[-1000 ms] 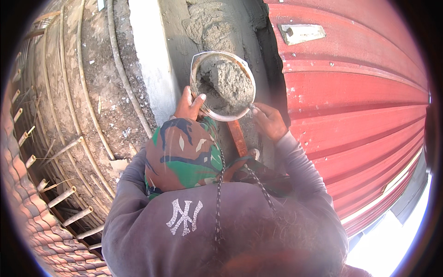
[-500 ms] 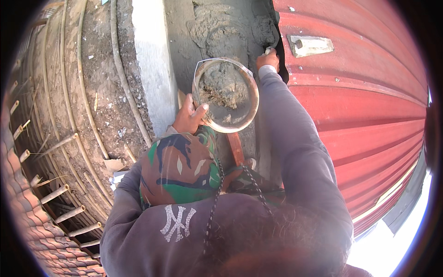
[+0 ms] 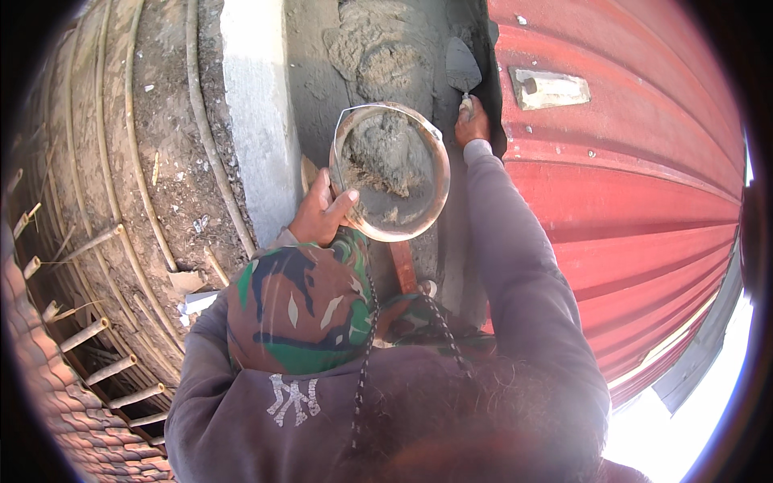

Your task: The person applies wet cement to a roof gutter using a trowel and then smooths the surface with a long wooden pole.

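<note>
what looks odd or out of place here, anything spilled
A rough mortar heap stands out beyond the bucket, lumpy against the smoother surface around it; I can't tell whether it was spilled or placed. A pale rectangular tool, possibly a float, lies loose on the red metal sheet.

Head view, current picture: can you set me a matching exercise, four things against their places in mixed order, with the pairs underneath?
1. Bucket
2. Trowel
3. Pale rectangular piece
4. Pale ledge

A. On the red metal sheeting
B. Left of the bucket
C. Held at its rim by the left hand
D. In the right hand

Pairs: 1-C, 2-D, 3-A, 4-B
</note>
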`<action>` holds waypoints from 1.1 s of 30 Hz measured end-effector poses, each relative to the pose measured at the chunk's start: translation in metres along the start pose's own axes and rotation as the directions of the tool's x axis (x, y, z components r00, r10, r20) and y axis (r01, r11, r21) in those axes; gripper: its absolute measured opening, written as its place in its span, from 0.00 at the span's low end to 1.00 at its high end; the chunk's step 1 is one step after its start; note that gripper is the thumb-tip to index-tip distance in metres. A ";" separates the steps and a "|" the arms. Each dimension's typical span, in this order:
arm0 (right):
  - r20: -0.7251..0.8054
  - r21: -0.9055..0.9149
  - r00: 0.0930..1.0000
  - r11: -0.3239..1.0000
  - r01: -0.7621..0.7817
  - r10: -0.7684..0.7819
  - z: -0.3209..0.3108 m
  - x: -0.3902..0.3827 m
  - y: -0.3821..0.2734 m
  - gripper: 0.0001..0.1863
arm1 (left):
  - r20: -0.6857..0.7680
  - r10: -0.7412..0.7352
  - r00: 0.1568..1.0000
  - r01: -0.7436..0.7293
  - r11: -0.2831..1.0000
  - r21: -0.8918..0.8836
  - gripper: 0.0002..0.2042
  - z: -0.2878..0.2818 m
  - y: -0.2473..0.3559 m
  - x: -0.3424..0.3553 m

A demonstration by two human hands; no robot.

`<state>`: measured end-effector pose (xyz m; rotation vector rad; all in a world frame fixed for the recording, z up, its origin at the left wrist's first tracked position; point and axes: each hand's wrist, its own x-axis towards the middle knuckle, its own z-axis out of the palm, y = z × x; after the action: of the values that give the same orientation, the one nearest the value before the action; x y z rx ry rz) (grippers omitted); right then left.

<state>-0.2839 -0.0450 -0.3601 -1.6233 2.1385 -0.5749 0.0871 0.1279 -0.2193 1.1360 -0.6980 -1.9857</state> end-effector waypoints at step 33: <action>0.222 0.427 0.762 0.643 -0.636 0.608 0.007 0.026 -0.027 0.22 | 0.015 0.100 0.995 -0.099 0.991 -0.091 0.22 -0.003 -0.016 0.006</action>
<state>-0.2652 -0.0771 -0.3532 -0.5535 2.0980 -0.7288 0.0826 0.1326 -0.2355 1.0108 -0.6558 -1.9264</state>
